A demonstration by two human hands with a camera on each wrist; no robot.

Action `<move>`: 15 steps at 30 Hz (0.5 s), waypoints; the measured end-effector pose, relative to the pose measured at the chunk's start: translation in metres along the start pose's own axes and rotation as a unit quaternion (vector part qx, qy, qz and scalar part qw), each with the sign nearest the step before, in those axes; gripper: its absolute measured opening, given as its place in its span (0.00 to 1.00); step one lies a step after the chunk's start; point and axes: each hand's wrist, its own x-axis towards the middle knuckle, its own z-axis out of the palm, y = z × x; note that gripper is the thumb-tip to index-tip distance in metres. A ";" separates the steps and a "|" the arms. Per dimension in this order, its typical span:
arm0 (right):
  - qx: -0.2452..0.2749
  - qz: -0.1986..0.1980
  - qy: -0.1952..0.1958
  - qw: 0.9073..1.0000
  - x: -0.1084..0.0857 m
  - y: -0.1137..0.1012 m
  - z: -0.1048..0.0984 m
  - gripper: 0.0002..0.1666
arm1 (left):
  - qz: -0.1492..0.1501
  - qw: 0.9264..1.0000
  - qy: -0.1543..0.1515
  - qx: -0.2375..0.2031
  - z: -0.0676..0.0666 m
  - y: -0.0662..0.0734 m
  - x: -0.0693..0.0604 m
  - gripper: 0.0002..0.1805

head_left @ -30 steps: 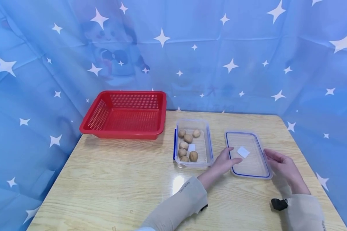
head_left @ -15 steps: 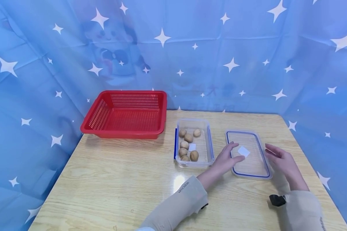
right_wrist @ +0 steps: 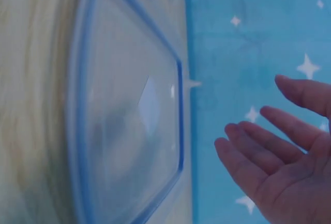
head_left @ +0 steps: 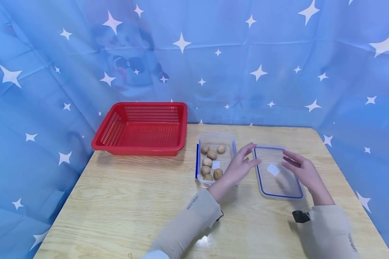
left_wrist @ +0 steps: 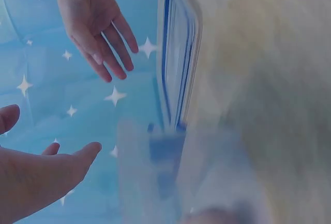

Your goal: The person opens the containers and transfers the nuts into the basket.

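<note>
A clear plastic lid (head_left: 272, 187) with a blue seal ring and a small white label lies flat on the table, right of a clear plastic box (head_left: 227, 158). Several walnuts (head_left: 211, 154) lie in the box, mostly along its left side. The left hand (head_left: 238, 167) hovers over the box's right edge, fingers extended and holding nothing. Above the lid's right side is the right hand (head_left: 303, 171), its fingers spread and nothing in them. In the right wrist view, the lid (right_wrist: 119, 131) sits apart from the right hand (right_wrist: 279, 167).
A red plastic basket (head_left: 142, 149) stands at the table's back left. The wooden table (head_left: 123, 201) is backed by a blue curtain (head_left: 214, 93) with white stars. A blue side latch (head_left: 197, 162) hangs along the box's left side.
Both hands have come away from the lid's sides and risen. The left hand moved left toward the box, and the right hand moved left over the lid. The lid stayed in place.
</note>
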 end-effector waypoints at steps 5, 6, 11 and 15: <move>0.013 -0.030 -0.006 0.999 0.006 -0.018 0.012 0.36 | 0.017 1.000 0.010 0.012 -0.027 0.010 0.003 0.32; 0.016 -0.034 -0.008 0.999 0.007 -0.020 0.015 0.36 | 0.020 1.000 0.012 0.016 -0.032 0.012 0.004 0.32; 0.037 -0.061 -0.014 0.997 0.013 -0.032 0.027 0.35 | 0.036 0.998 0.025 0.033 -0.057 0.018 0.006 0.31; 0.057 -0.086 -0.023 0.994 0.017 -0.042 0.036 0.34 | 0.040 0.998 0.034 0.042 -0.074 0.020 0.006 0.31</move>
